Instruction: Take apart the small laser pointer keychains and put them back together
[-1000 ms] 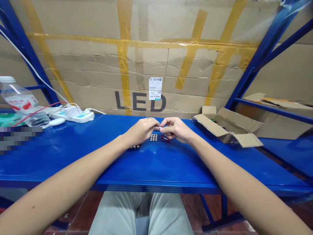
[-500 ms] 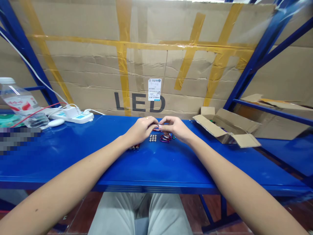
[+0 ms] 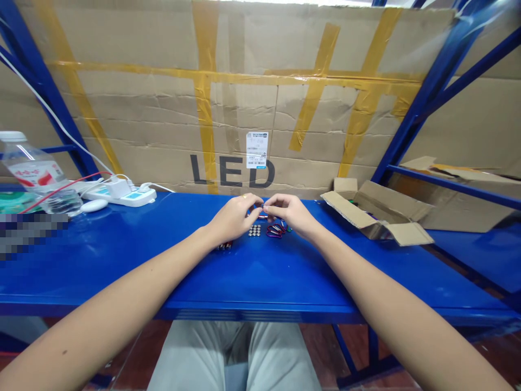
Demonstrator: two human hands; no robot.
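Observation:
My left hand [image 3: 239,216] and my right hand [image 3: 290,213] meet at the fingertips above the blue table. Both are closed in a pinch around something small that the fingers mostly hide. Just below the fingertips lies a small red tube-shaped piece [image 3: 262,217]. Several silver button-like discs [image 3: 254,231] stand in neat rows in front of the hands. To their right, near my right hand, are red and purple carabiners [image 3: 275,232]. Several dark red cylinders with metal ends [image 3: 224,246] lie partly under my left wrist.
An open cardboard box [image 3: 376,212] sits to the right on the table [image 3: 260,277]. At the left are a water bottle [image 3: 38,174], a white power strip [image 3: 122,194] with cables and a white oval object [image 3: 94,206]. A large taped carton [image 3: 163,125] stands behind.
My fingertips have shifted slightly, and the small thing between them is more hidden now. The discs and carabiners on the table have not moved.

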